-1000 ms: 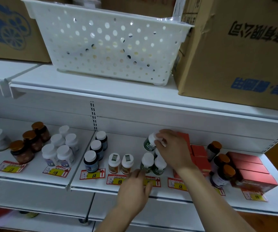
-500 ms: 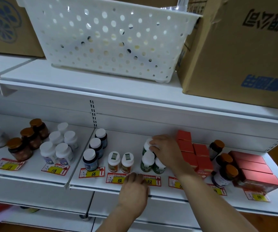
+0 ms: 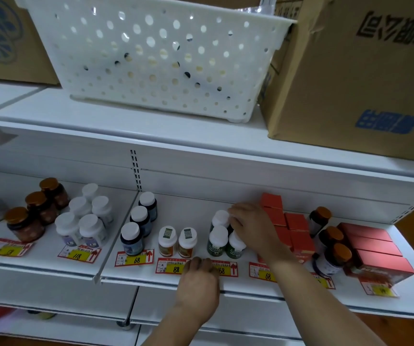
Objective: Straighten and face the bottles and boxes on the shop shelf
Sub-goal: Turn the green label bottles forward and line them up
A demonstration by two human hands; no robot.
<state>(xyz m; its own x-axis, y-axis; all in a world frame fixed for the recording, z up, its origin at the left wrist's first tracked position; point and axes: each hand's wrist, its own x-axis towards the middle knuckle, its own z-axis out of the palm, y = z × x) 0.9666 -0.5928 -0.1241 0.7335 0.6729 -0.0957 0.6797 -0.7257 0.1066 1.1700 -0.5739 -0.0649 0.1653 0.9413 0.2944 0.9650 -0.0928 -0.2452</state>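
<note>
Three white-capped green bottles stand in a tight cluster on the white shelf (image 3: 246, 283): a rear green bottle (image 3: 219, 219) and two front ones (image 3: 217, 243) (image 3: 236, 246). My right hand (image 3: 253, 228) reaches over the cluster from the right, its fingertips gripping the rear bottle's cap. It hides whatever stands behind the front right bottle. On the shelf's front edge my left hand (image 3: 198, 283) rests, by the price tags, holding nothing. Small red boxes (image 3: 297, 227) are stacked just right of my right hand.
Two orange-label bottles (image 3: 176, 242) and three dark blue bottles (image 3: 136, 231) stand to the left, then white bottles (image 3: 88, 226) and brown jars (image 3: 31, 216). Amber-capped bottles (image 3: 333, 245) and flat red boxes (image 3: 375, 253) are on the right. Above sit a white basket (image 3: 151, 58) and a cardboard box (image 3: 363, 83).
My right hand has lowered the green bottle it held raised, and the bottle now stands at the back of the cluster. My left hand stayed on the shelf edge.
</note>
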